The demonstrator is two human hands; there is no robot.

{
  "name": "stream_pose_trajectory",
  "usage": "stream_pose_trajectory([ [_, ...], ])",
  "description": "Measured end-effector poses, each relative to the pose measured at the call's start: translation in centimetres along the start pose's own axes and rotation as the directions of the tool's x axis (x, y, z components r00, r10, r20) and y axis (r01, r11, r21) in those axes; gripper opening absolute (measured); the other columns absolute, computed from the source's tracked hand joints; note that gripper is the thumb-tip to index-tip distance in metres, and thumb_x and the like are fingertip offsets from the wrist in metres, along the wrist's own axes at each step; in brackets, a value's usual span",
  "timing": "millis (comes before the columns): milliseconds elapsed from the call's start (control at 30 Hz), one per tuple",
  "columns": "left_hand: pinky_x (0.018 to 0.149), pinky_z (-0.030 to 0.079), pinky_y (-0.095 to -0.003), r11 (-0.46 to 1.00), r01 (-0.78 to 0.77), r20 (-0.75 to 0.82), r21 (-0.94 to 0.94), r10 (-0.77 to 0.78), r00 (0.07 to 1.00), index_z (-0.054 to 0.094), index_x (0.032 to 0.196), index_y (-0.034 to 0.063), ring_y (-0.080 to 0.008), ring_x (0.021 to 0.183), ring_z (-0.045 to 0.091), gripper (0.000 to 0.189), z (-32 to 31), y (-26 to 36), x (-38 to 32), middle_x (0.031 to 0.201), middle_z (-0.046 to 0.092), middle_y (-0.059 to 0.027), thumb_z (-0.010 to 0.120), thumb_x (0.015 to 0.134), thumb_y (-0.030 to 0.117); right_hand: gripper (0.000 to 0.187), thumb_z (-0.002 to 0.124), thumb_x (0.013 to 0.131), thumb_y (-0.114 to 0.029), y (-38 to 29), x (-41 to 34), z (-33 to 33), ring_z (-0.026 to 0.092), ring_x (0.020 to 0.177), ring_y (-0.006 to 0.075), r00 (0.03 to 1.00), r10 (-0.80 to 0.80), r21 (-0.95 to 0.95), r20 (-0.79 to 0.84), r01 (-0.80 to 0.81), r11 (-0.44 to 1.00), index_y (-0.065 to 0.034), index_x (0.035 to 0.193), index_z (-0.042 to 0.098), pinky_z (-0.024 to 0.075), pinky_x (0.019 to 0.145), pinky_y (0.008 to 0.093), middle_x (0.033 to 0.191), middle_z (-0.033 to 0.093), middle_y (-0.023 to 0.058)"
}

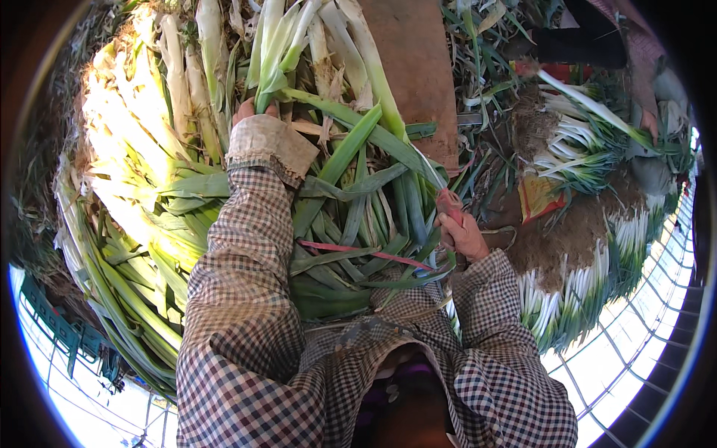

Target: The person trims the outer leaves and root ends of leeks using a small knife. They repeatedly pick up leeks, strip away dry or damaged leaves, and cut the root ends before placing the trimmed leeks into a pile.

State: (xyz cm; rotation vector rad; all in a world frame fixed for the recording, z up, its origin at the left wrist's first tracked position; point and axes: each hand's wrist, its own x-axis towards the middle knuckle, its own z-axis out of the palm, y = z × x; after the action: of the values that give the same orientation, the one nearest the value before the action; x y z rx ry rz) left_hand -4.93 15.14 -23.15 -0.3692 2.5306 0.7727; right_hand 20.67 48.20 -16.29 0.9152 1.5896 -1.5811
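Note:
My left hand (255, 110), partly covered by a worn cloth cuff, closes around the green part of a leek (280, 45) at the top of the pile. The leek's pale layers spread above the fingers. In my right hand (468, 238) is the red handle of a knife (450, 203). Its thin blade points up and left, lying close against a broad green leek leaf (386, 140). Below both hands, long green leaves cover my lap, with a pink strip (364, 252) across them.
Thick leeks (140, 123) are heaped at the left in bright sun. A brown board (417, 67) lies ahead. At the right, another person's hand (650, 124) holds a slim leek (594, 103) above bundles of trimmed stalks (577, 140). More trimmed stalks (566, 297) stand in rows.

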Motion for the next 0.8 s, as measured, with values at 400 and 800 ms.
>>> stream_pose_trajectory([
  [400, 0.092, 0.043, -0.0476, 0.999, -0.047, -0.061, 0.010, 0.047, 0.997, 0.053, 0.120, 0.0067, -0.0381, 0.107, 0.051, 0.048, 0.3, 0.4, -0.7, 0.112, 0.058, -0.0195, 0.067, 0.081, 0.030, 0.040, 0.054, 0.092, -0.035, -6.4, 4.4, 0.5, 0.050, 0.049, 0.0087, 0.974, -0.224, -0.052, 0.028, 0.225, 0.973, 0.0050, 0.095, 0.059, 0.0384, 0.045, 0.0258, 0.060, 0.055, 0.0018],
  [800, 0.091, 0.042, -0.0472, 0.999, -0.027, -0.083, 0.035, 0.030, 0.996, 0.051, 0.122, 0.0083, -0.0378, 0.106, 0.051, 0.047, 0.3, 0.2, -0.9, 0.111, 0.057, -0.0193, 0.066, 0.081, 0.026, 0.049, 0.054, 0.091, -0.024, -13.5, 4.5, 6.2, 0.054, 0.117, 0.0199, 0.846, -0.532, -0.275, 0.042, 0.521, 0.808, 0.0062, 0.129, 0.047, 0.0382, 0.100, 0.0297, 0.122, 0.058, 0.0223],
])
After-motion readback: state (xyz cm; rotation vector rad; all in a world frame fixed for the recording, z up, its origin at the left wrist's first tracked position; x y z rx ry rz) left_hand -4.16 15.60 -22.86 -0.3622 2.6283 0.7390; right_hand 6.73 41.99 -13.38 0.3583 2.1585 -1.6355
